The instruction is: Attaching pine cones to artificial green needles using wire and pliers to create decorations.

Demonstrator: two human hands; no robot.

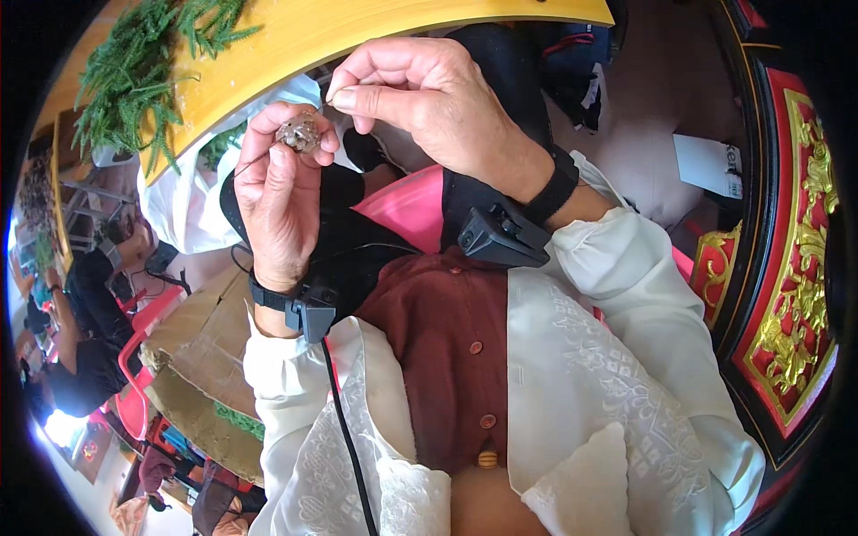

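Note:
My left hand [284, 192] is closed on a small brownish-grey knobbly ball [299, 134], held between thumb and fingers with its scaly-looking top turned up. From beside the ball, a thin dark strand runs down across the left palm. Just right of the ball, my right hand [424, 94] is closed in a pinch. Between its thumb and index finger is the end of a thin brownish strand [330, 100], mostly hidden by the fingers. Whether this strand joins the ball I cannot tell. Both hands are raised above my lap, close to the yellow table's edge.
Green artificial pine sprigs [134, 76] lie on the yellow table [295, 31]. A white plastic bag [183, 210] hangs below it. An open cardboard box [201, 330] stands at left, with other people beyond. A carved red-and-gold panel [795, 259] rises at right.

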